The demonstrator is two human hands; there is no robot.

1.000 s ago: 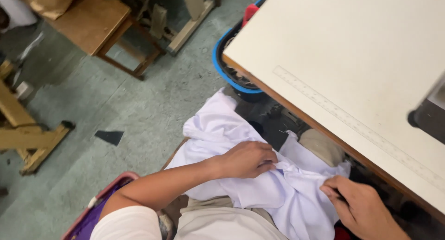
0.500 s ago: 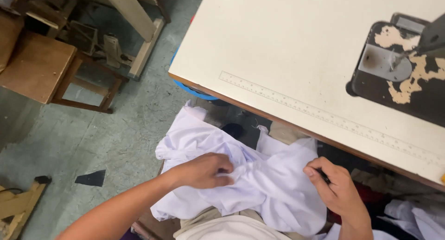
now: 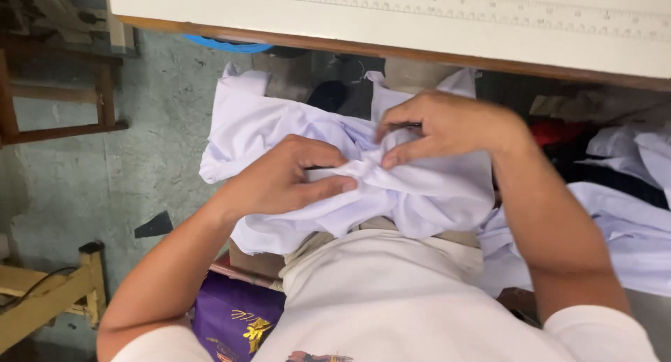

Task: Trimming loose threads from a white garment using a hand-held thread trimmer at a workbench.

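Observation:
A crumpled white garment (image 3: 279, 128) lies on my lap, below the table's front edge. My left hand (image 3: 283, 177) grips a bunched fold of it, thumb and fingers closed on the cloth. My right hand (image 3: 444, 128) pinches the same bunch from the right, its fingertips nearly touching my left hand's. Both hands meet at the middle of the garment.
A pale worktable (image 3: 391, 19) with a ruler strip (image 3: 447, 5) along it spans the top. More white cloth (image 3: 629, 222) is piled at right. A wooden stool (image 3: 63, 96) stands at left, a blue tub rim (image 3: 224, 44) under the table, a purple bag (image 3: 234, 327) by my seat.
My view has dropped from the table to my lap. My right hand has moved left onto the bunched cloth, so both hands now hold it close together.

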